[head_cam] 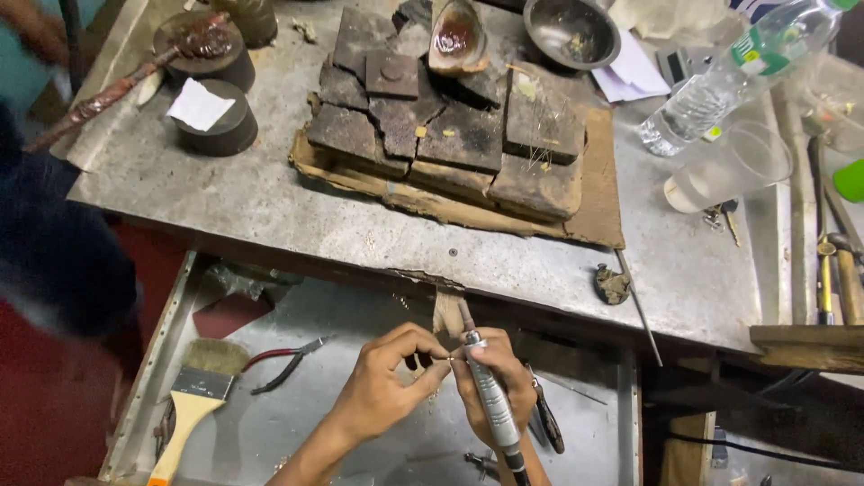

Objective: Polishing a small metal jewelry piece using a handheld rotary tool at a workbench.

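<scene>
The hands meet over an open metal drawer (360, 423) just below the table (234, 198) edge. The left hand (389, 382) pinches a tiny ring (451, 358) between thumb and forefinger, the other fingers curled. The ring is a thin, pale metal loop, too small to show detail. The right hand (493, 382) is wrapped around a slim silver rotary tool (489, 396), held like a pen, with its tip up at a wooden peg (447, 312) on the table edge and right beside the ring. In the drawer lie a brush (193, 396) and red-handled pliers (286, 362). On the table sit dark charred blocks (432, 117), a plastic bottle (738, 72) and a glass (729, 166).
</scene>
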